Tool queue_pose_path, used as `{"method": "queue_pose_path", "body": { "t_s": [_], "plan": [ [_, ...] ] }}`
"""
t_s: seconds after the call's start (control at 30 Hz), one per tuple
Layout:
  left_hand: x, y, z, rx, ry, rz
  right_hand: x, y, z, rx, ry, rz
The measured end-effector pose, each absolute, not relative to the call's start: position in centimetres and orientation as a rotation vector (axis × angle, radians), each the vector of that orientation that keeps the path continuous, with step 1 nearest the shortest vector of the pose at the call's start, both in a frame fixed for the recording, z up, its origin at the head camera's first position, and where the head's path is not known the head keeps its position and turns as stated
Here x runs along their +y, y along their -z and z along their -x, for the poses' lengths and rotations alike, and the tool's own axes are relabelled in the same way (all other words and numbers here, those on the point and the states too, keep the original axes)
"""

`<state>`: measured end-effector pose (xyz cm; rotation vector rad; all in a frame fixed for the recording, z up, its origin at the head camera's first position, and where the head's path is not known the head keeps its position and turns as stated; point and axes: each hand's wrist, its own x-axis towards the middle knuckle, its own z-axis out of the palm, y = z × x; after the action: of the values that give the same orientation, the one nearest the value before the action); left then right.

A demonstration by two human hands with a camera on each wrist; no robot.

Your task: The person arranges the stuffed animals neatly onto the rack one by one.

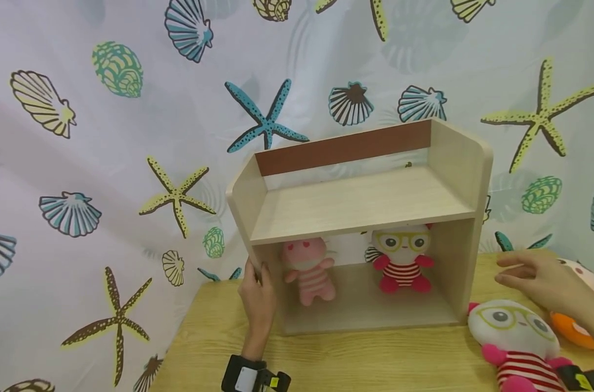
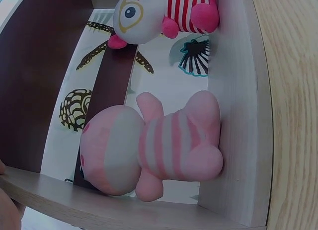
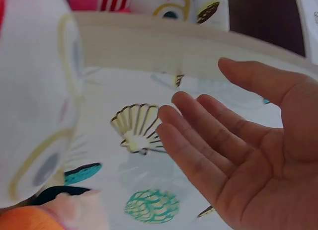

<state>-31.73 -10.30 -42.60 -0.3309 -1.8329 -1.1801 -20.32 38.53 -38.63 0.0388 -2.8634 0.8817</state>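
Head view: the left hand is reaching up from below, wrist upright, and is gripping the near edge of the pale wooden shelf at its left panel. Over on the other side, the right hand is hovering, fingers pointing toward the shelf's right panel, holding nothing. The shelf is standing on the wood-grain table. In its lower compartment the pink striped plush is sitting near the left panel, while a red-striped plush is sitting toward the right. Outside, a second red-striped plush with yellow glasses is lying below the right hand, with an orange item showing just beside it.

Left wrist view: the hand is only peeking in at the edge, fingers straddling the side panel, one bit showing on each face. The pink plush is filling the middle, its feet meeting the bottom board.

Right wrist view: the palm is showing, fingers lying close together and bending slightly, thumb standing well apart, the grip wide. A white plush head is looming at the left.
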Motion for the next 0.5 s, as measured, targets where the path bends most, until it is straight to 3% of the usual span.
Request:
{"method": "queue_pose_path", "body": {
  "t_s": [0.5],
  "plan": [
    [-10.4, 42.4, 31.8, -1.792, 1.171, 0.332, 42.2, 42.1, 21.1, -3.175, -0.97, 0.01]
  ]
}}
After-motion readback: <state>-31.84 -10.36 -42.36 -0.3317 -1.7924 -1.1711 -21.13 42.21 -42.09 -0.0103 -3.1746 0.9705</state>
